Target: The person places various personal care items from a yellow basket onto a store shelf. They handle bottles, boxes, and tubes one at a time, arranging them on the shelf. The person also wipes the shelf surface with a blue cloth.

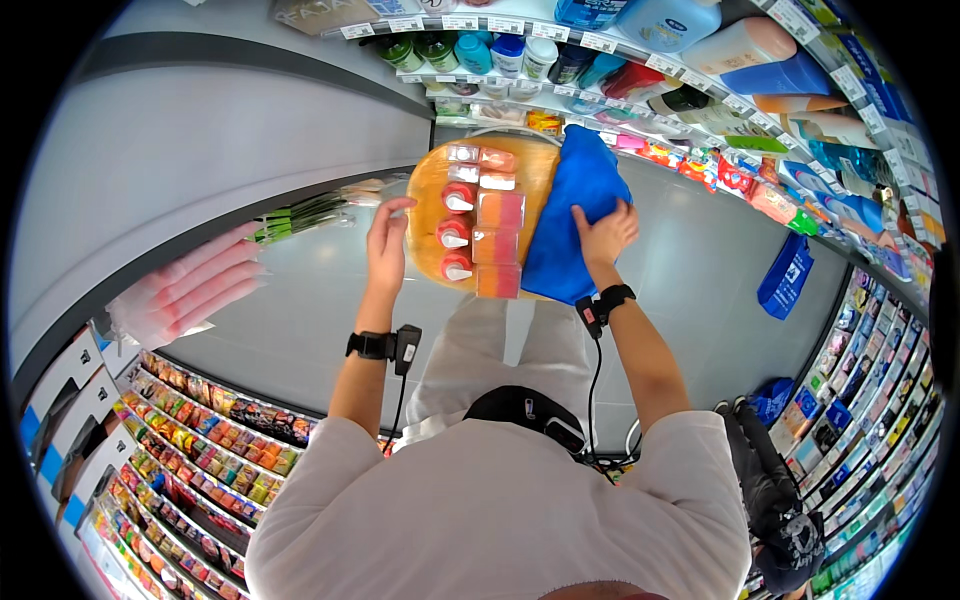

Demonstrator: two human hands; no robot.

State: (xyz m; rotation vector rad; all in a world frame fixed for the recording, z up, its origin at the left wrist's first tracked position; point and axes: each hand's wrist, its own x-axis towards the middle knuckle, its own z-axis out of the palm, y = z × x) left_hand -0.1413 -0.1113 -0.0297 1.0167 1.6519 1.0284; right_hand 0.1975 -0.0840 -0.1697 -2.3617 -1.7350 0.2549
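Note:
A round yellow stool or tabletop (430,259) stands before me. On it several red pump bottles (454,233) form a column beside several clear boxes with orange and pink contents (496,246). Smaller clear packs (463,154) lie at the far end. A blue cloth or fabric bag (574,217) covers the right side of the yellow surface. My right hand (609,231) rests on the blue fabric, thumb and fingers apart; whether it pinches the fabric I cannot tell. At the left rim, my left hand (388,240) is raised with fingers loosely bent and nothing in it.
Shelves of bottles and packets (517,56) curve across the far side and right. Long pink-wrapped items (202,281) stick out at left, near snack shelves (210,442). A blue bag (785,276) is at right. Another person (765,472) in dark clothes is at lower right.

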